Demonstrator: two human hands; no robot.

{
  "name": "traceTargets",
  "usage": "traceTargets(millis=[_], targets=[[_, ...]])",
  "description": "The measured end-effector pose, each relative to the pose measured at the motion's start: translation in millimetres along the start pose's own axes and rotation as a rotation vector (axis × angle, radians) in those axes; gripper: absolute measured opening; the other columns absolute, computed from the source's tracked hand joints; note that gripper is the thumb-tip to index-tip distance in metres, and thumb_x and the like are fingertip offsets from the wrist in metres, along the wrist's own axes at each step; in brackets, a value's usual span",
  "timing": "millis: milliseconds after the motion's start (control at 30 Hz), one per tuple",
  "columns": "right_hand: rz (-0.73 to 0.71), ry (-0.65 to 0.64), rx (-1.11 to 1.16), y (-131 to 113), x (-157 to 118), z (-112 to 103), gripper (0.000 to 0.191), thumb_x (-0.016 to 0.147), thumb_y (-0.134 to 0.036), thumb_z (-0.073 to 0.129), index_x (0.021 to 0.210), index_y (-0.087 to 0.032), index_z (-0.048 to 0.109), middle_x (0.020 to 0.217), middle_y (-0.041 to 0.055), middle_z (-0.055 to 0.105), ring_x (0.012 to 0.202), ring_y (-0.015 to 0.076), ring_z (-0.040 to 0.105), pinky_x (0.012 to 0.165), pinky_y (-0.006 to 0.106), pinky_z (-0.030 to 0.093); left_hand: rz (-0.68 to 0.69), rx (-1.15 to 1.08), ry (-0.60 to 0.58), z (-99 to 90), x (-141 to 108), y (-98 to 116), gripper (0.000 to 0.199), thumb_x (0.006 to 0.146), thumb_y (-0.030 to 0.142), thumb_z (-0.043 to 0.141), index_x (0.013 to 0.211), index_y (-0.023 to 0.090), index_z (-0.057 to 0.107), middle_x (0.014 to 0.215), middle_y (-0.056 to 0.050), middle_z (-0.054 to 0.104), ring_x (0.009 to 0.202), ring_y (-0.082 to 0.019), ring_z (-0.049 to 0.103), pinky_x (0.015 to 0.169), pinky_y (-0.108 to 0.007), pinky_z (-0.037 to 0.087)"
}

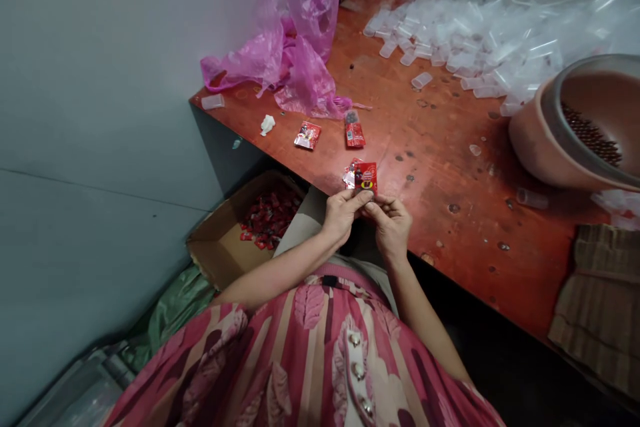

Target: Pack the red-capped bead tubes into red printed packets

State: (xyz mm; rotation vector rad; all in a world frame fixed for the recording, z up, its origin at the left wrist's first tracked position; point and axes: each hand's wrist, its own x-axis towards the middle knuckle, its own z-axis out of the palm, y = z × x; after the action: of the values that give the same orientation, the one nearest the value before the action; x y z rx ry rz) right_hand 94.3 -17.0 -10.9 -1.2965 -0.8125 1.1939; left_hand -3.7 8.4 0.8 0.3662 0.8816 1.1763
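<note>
Both my hands meet at the front edge of the red-brown table [430, 213]. Between the fingertips of my left hand [341, 215] and my right hand [393, 223] is a small red packet [366, 175], held upright by its lower edge. Just behind it, partly covered, more red and silver packets [349, 175] lie on the table. Farther back rest a flat red and white packet [307, 135] and another red packet [355, 132], which touches a small clear cup [351, 116]. The fingers of both hands are pinched together.
A pink plastic bag [300, 67] lies at the back left. Many clear cups [450, 40] are heaped along the back. At the right stand nested bowls [540, 127] with small brown items, and corrugated cardboard [603, 300]. Below left, a carton [227, 247] holds red packets.
</note>
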Motion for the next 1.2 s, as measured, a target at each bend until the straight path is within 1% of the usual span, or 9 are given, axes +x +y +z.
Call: traceTargets(millis=[167, 300, 400, 533, 633, 800, 933, 1067, 1200], targets=[[-0.059, -0.025, -0.122, 1, 10, 1, 0.024, 0.066, -0.035, 0.073, 0.075, -0.019, 0.057, 0.063, -0.0046, 0.059, 0.051, 0.0086, 0.054, 0.05, 0.023, 0.048, -0.053, -0.026, -0.027, -7.5, -9, 1, 0.029, 0.058, 0.033, 0.079, 0.071, 0.01, 0.066, 0.064, -0.001, 0.063, 0.057, -0.008, 0.056, 0.061, -0.022, 0.049], [-0.149, -0.321, -0.335, -3, 25, 7, 0.028, 0.064, -0.038, 0.076, 0.07, -0.02, 0.055, 0.058, -0.0062, 0.054, 0.047, 0.0078, 0.049, 0.046, 0.021, 0.041, -0.086, -0.008, -0.03, -29.0, -15, 21, 0.026, 0.06, 0.03, 0.078, 0.07, 0.009, 0.066, 0.071, -0.004, 0.067, 0.067, -0.011, 0.063, 0.075, -0.028, 0.053], [-0.223, -0.532, -0.458, -10, 40, 15, 0.033, 0.063, -0.042, 0.076, 0.081, -0.02, 0.059, 0.07, -0.0016, 0.063, 0.058, 0.012, 0.057, 0.055, 0.025, 0.046, -0.004, -0.017, 0.097, -60.1, -21, 39, 0.029, 0.063, 0.032, 0.077, 0.079, 0.01, 0.066, 0.084, -0.008, 0.069, 0.08, -0.017, 0.066, 0.081, -0.031, 0.052], [-0.418, -0.393, -0.751, -32, 78, 18, 0.026, 0.082, -0.042, 0.056, 0.093, -0.02, 0.062, 0.081, 0.0051, 0.069, 0.07, 0.0179, 0.064, 0.065, 0.03, 0.05, -0.055, -0.019, 0.407, -113.4, -30, 48, 0.038, 0.068, 0.038, 0.073, 0.094, 0.013, 0.062, 0.11, -0.016, 0.064, 0.087, -0.022, 0.067, 0.084, -0.037, 0.052], [-0.659, -0.302, -1.13, -50, 123, 20, 0.031, 0.09, -0.029, 0.04, 0.109, -0.018, 0.061, 0.106, 0.0124, 0.067, 0.096, 0.0247, 0.063, 0.082, 0.038, 0.049, -0.072, 0.059, 0.467, -136.3, -35, 44, 0.038, 0.07, 0.036, 0.072, 0.099, 0.014, 0.06, 0.115, -0.018, 0.062, 0.082, -0.021, 0.068, 0.08, -0.036, 0.053], [-0.907, -0.636, -1.61, -60, 189, 41, 0.05, 0.087, -0.012, 0.035, 0.136, -0.02, 0.04, 0.15, 0.0112, 0.03, 0.136, 0.0308, 0.028, 0.099, 0.052, 0.035, 0.064, 0.193, 0.363, -118.8, -33, 37, 0.039, 0.07, 0.037, 0.071, 0.097, 0.011, 0.064, 0.098, -0.014, 0.069, 0.078, -0.018, 0.068, 0.072, -0.029, 0.054], [-0.989, -0.792, -1.738, -56, 214, 53, 0.044, 0.088, -0.012, 0.033, 0.129, -0.022, 0.048, 0.149, 0.0082, 0.031, 0.139, 0.0294, 0.022, 0.106, 0.055, 0.021, 0.115, 0.281, 0.209, -93.2, -24, 39, 0.039, 0.067, 0.04, 0.072, 0.092, 0.011, 0.068, 0.089, -0.013, 0.071, 0.076, -0.018, 0.068, 0.069, -0.027, 0.054], [-0.994, -0.772, -1.709, -57, 212, 45, 0.036, 0.087, -0.012, 0.035, 0.117, -0.016, 0.055, 0.131, 0.0127, 0.054, 0.129, 0.0271, 0.038, 0.106, 0.05, 0.022, 0.198, 0.309, 0.127, -77.0, -10, 44, 0.038, 0.066, 0.041, 0.072, 0.091, 0.012, 0.069, 0.087, -0.011, 0.071, 0.076, -0.018, 0.067, 0.069, -0.028, 0.054], [-0.756, -0.618, -1.528, -63, 170, 29, 0.026, 0.086, -0.035, 0.047, 0.095, -0.015, 0.062, 0.078, 0.01, 0.068, 0.08, 0.0242, 0.062, 0.081, 0.038, 0.042, 0.291, 0.298, 0.121, -62.2, 12, 49, 0.041, 0.064, 0.038, 0.074, 0.097, 0.015, 0.068, 0.095, -0.01, 0.07, 0.081, -0.017, 0.066, 0.073, -0.028, 0.053]])
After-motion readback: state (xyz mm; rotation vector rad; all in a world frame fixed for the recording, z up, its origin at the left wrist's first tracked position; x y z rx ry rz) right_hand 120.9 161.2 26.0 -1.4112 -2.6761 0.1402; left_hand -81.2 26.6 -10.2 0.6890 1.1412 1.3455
